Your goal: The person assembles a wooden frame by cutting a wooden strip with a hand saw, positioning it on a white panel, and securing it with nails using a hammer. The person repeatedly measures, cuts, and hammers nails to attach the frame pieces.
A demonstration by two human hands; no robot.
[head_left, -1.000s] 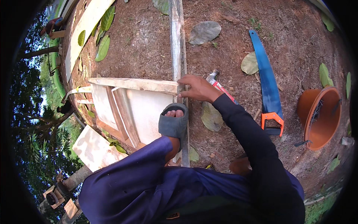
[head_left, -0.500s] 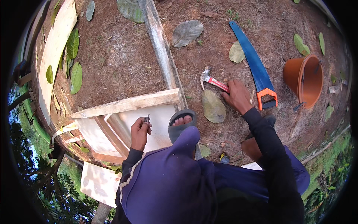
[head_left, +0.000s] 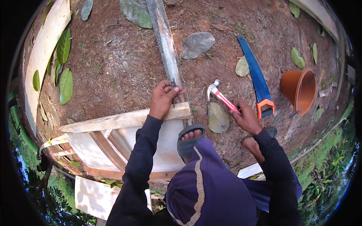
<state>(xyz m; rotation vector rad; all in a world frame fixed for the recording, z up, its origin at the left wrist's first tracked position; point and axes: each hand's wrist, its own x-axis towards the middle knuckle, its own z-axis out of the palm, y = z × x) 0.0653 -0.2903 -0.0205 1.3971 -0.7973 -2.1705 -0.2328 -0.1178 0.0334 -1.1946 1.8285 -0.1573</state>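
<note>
My left hand (head_left: 161, 101) is closed on thin nails (head_left: 174, 93), pinched over the right end of a rough wooden bar (head_left: 113, 121). This bar forms the far edge of a wooden frame with a white panel (head_left: 169, 141) inside it. To the right, my right hand (head_left: 248, 118) is wrapped around the lower handle of a claw hammer (head_left: 224, 98), which has a red and white handle and a metal head. The hammer's head points away and to the left, above a dry leaf (head_left: 218, 118). How many nails I hold is hard to tell.
A long weathered beam (head_left: 164, 37) runs away from the frame's right end. Right of the hammer lies a blue handsaw (head_left: 256, 73) with an orange handle, then a tipped brown bucket (head_left: 291, 89). My sandalled foot (head_left: 190, 137) is by the frame's right side. A pale board (head_left: 45, 56) lies left.
My left hand has moved forward and right, from over the white panel to the bar's right end. My right hand has closed further around the hammer handle. The view has shifted.
</note>
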